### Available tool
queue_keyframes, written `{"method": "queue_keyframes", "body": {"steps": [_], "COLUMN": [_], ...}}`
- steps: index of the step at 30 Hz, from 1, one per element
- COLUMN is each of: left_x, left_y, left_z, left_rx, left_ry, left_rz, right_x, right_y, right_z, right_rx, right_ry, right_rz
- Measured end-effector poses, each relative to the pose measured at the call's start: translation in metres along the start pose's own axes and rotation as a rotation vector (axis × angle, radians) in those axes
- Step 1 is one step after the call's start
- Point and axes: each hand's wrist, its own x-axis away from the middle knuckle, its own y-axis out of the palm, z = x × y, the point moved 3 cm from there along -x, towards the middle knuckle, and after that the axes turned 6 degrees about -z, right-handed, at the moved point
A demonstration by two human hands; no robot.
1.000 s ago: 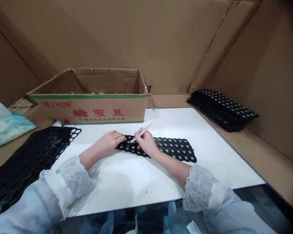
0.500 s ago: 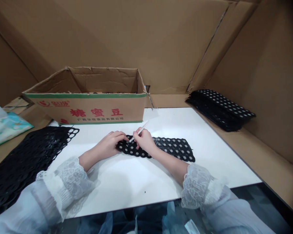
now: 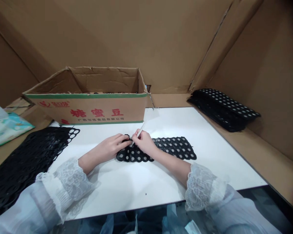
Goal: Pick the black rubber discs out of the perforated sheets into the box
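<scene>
A black strip of openwork mesh with rows of pale round spots (image 3: 179,148) lies across the white tabletop. My left hand (image 3: 111,146) is at the strip's left end, its fingertips closed on the mesh. My right hand (image 3: 145,143) pinches a thin white pen-like stick (image 3: 141,128), tilted with its lower tip down at the mesh beside my left fingertips. What the tip does there is too small to make out. My right hand and wrist hide the middle of the strip.
Behind my hands stands an open cardboard box (image 3: 88,109) with dark pieces inside. Black ring mesh (image 3: 26,156) is heaped at the left, near a patterned packet (image 3: 12,130). Folded spotted black strips (image 3: 224,110) lie at the right. Cardboard walls (image 3: 168,42) surround the table.
My left fingers have shifted slightly right and over the strip, closer to the stick. The stick stands a little steeper. The strip's left part has shifted slightly towards me.
</scene>
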Motion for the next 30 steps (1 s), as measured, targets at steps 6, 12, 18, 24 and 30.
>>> {"method": "queue_keyframes", "body": {"steps": [6, 12, 18, 24, 30], "left_x": [-0.0055, -0.0016, -0.0014, 0.0001, -0.0017], "left_y": [0.0005, 0.0056, 0.0035, 0.0047, 0.0063], "left_z": [0.0007, -0.0019, -0.0028, -0.0038, -0.0026], "left_rx": [-0.160, -0.059, 0.030, 0.062, 0.051], "left_ry": [0.031, -0.087, -0.138, -0.150, -0.116], "left_rz": [-0.023, 0.045, 0.081, 0.086, 0.054], "right_x": [0.0015, 0.0003, -0.0009, -0.0021, -0.0017], "right_y": [0.0018, 0.0013, 0.0009, 0.0004, 0.0046], "right_z": [-0.0003, 0.0064, 0.0076, 0.0056, 0.0036], "right_rx": [-0.045, -0.109, -0.181, -0.190, -0.028], "right_ry": [0.017, 0.071, 0.188, 0.198, 0.089], "right_rz": [0.023, 0.139, 0.142, 0.147, 0.111]}}
